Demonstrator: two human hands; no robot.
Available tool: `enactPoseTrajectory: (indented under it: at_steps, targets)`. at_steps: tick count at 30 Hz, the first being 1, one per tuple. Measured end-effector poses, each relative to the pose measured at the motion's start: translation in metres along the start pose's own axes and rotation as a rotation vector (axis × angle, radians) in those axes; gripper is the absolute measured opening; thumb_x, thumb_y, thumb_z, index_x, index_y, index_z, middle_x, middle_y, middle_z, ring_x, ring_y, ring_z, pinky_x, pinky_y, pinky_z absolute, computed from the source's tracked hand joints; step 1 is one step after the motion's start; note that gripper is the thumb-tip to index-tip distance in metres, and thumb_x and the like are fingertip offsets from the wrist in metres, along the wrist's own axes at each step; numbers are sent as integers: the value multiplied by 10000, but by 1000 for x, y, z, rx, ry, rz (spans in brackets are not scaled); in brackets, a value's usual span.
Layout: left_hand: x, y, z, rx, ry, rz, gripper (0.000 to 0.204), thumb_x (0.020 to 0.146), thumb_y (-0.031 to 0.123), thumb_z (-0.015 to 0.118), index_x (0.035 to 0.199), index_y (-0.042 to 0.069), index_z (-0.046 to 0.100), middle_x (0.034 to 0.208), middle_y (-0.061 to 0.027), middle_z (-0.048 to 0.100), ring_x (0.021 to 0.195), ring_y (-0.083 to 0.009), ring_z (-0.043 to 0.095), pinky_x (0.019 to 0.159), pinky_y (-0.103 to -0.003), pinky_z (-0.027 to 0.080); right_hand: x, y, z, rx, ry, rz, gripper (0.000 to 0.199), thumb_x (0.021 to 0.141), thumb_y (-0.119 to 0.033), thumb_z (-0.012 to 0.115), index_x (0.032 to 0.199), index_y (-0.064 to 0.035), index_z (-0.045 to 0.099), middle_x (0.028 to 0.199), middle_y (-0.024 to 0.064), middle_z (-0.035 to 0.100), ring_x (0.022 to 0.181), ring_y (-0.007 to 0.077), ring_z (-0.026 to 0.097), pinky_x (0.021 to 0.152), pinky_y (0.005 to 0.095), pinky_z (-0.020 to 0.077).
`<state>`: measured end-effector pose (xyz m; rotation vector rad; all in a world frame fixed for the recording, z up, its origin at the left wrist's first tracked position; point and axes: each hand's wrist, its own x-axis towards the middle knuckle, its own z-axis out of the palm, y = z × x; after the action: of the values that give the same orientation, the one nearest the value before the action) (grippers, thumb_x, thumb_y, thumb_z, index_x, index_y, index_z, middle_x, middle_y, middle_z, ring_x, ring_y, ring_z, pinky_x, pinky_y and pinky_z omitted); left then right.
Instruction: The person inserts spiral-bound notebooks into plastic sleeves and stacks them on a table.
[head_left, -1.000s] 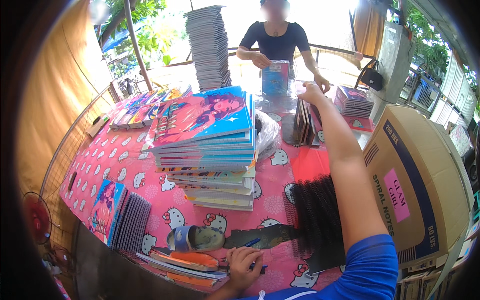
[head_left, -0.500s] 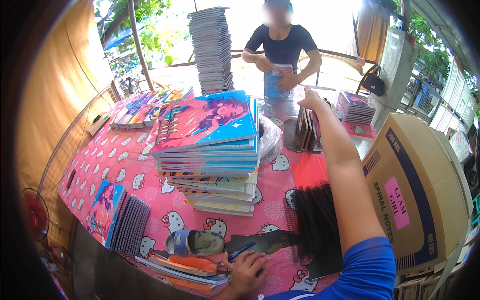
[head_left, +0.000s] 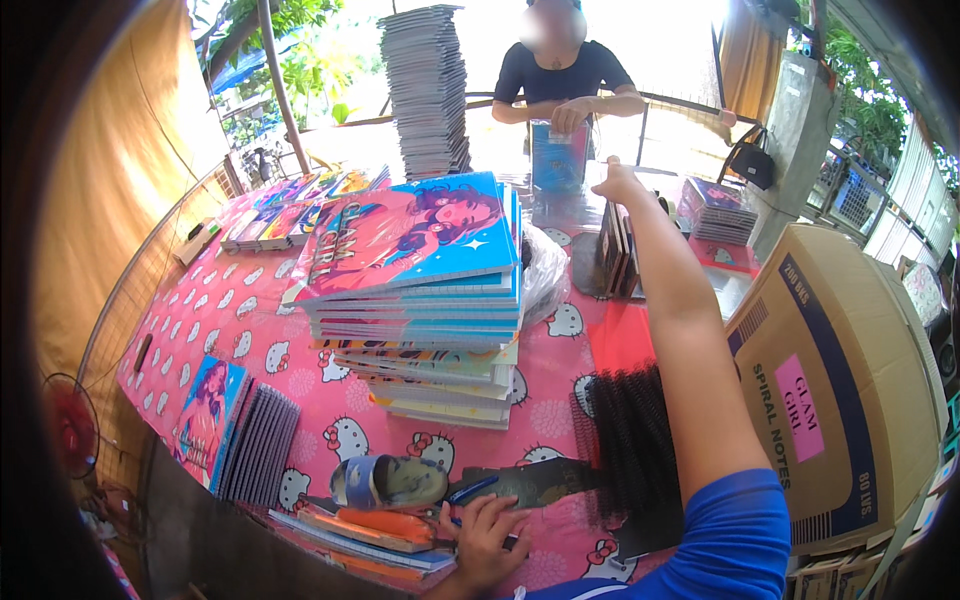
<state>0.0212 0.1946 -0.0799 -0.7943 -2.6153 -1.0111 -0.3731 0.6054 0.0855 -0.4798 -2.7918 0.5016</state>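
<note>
My left hand (head_left: 488, 540) lies with fingers spread on the pink patterned cloth at the near edge, empty. Just beyond its fingertips is a blue pen-like tool (head_left: 473, 489). A worn slipper-like object (head_left: 392, 484) and a low pile of notebooks (head_left: 365, 545) with an orange item on top are left of it. My right arm stretches far forward. At its end my right hand (head_left: 620, 184) has curled fingers by the top of a row of upright notebooks (head_left: 617, 258); what they hold is hidden. Black spiral coils (head_left: 635, 435) lie under that arm.
A tall notebook stack (head_left: 410, 250) with illustrated covers stands mid-table, and a taller one (head_left: 425, 95) behind. A large cardboard box (head_left: 850, 390) flanks my right arm. Opposite, a person (head_left: 565, 75) has hands on a blue upright bundle (head_left: 558, 160). Spiral notebooks (head_left: 262, 445) lean at left.
My right hand has shifted slightly upward. My left fingers have moved a little and spread beside the blue tool. The person opposite has brought both hands to the top of the blue bundle.
</note>
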Motion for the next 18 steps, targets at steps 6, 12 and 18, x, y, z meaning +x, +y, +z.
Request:
enactPoseTrajectory:
  at_steps: [6,12,18]
  targets:
    - [1,0,-1,-20,-1,2,219,700,212,754,902,152,693,1079,-16,624,1113,-251,511,1036,-586,113,5,-4,5,-7,40,-10,873,722,-276,745,1401,20,283,1274,266,532,1194,380,524,1001,387,439]
    - [-3,-7,5,-34,-10,-19,237,706,267,737,927,191,701,1122,22,610,1134,-202,494,1023,-590,99,11,-4,6,5,22,4,936,717,-279,744,1429,31,223,1272,266,533,1195,364,527,1005,376,437]
    - [0,-1,-1,-40,-16,-15,238,701,214,756,917,146,686,1106,-37,608,1135,-259,497,1037,-587,123,19,1,16,-49,23,32,978,691,-321,739,1427,55,217,1288,269,518,1205,352,519,999,368,441]
